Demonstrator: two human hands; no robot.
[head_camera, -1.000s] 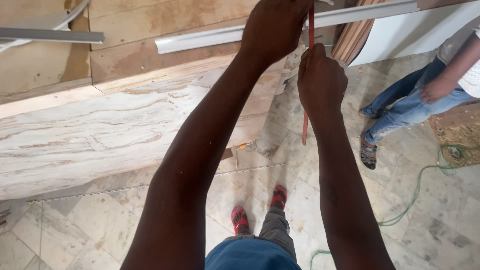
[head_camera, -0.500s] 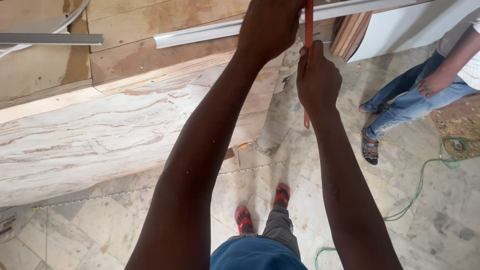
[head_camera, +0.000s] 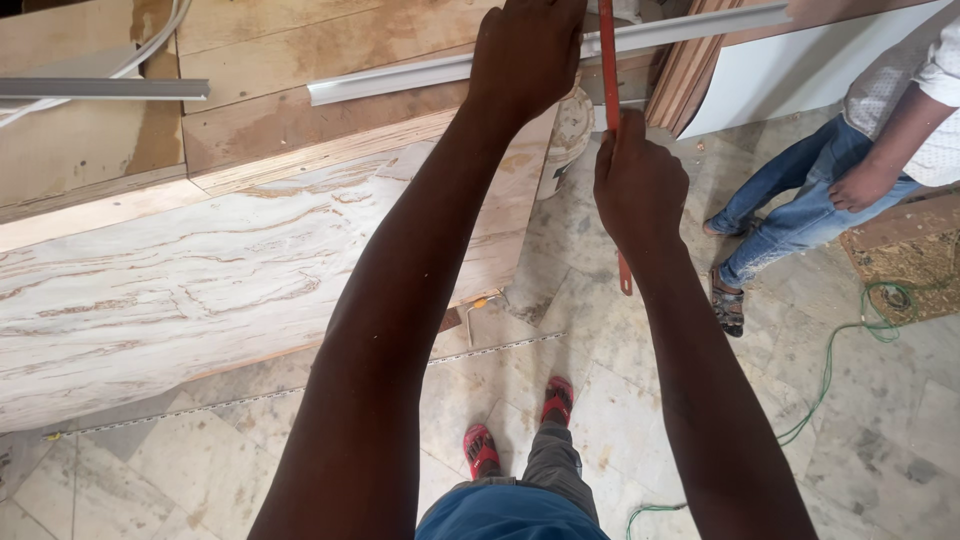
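Observation:
My right hand (head_camera: 636, 185) is closed around a thin red tool (head_camera: 609, 70) that runs upright from the top edge down past my wrist. Its blade crosses a long silver metal strip (head_camera: 400, 77) lying along the wooden board top. My left hand (head_camera: 527, 55) presses down on that strip just left of the red tool, fingers curled over it. Both arms reach forward from the bottom of the view.
A large laminated board (head_camera: 200, 270) with pale wood grain leans at the left. Another grey metal strip (head_camera: 100, 88) lies at the far left. A seated person in jeans (head_camera: 810, 205) is at the right. A green cord (head_camera: 830, 370) trails on the tiled floor.
The view has drifted slightly; my right hand and the red tool have shifted a little along the strip. My left hand stays pressed on the strip.

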